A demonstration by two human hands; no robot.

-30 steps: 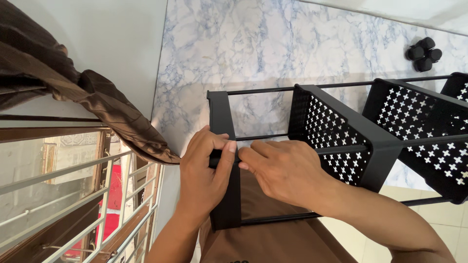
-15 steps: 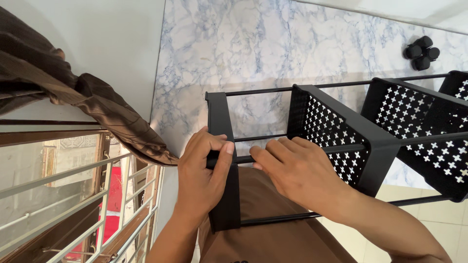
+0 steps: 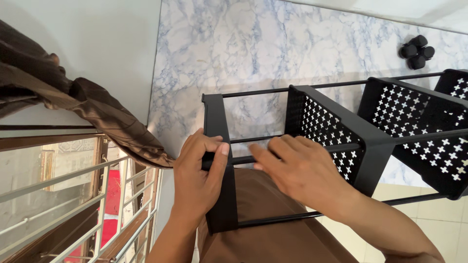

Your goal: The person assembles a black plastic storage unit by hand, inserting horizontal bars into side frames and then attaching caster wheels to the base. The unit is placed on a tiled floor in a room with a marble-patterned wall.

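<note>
At centre frame, black rack end panel (image 3: 217, 146) pinched by left hand (image 3: 197, 182), thumb and fingers clamped over its edge; right hand (image 3: 304, 170) just beside, fingers together, laid loosely on thin black rod (image 3: 243, 159), contact underneath hidden so real grip cannot be told. Further right, cross-perforated black baskets (image 3: 331, 131) cut off by frame edge, lower panel end hidden behind brown clothing (image 3: 273, 219). Beyond, marble-pattern floor (image 3: 234, 58), black caster wheels (image 3: 417, 51) well apart, brown curtain (image 3: 97, 112) and window bars (image 3: 73, 195) at left.
</note>
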